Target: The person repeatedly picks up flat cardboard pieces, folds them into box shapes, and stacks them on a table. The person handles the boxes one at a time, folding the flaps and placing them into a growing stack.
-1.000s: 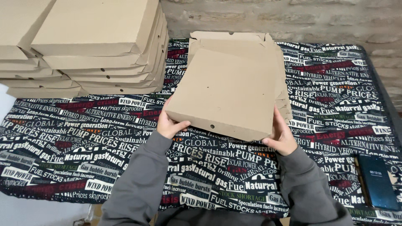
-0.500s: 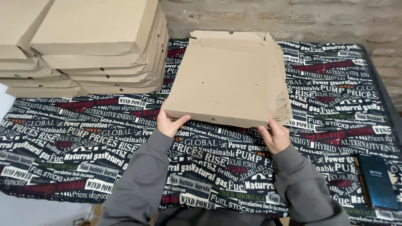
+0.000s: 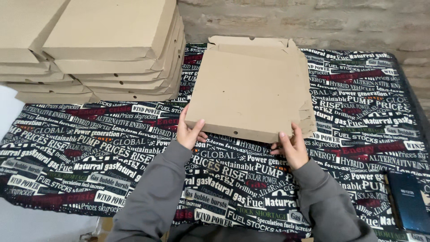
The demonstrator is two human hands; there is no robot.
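A closed brown cardboard pizza box (image 3: 251, 92) is held level just above a pile of flat unfolded box blanks (image 3: 309, 121). My left hand (image 3: 190, 132) grips its near left corner, thumb on the lid. My right hand (image 3: 293, 150) holds the near front edge toward the right, fingers under it. Both arms wear grey sleeves. The box's front wall has small round holes.
Two tall stacks of folded pizza boxes (image 3: 112, 49) stand at the back left. A tablecloth (image 3: 89, 161) printed with words covers the table. A dark blue phone-like slab (image 3: 410, 201) lies at the near right. A brick wall (image 3: 313, 18) runs behind.
The box has come down from a tilted pose to nearly level. My right hand slid from the box's right side to its front edge.
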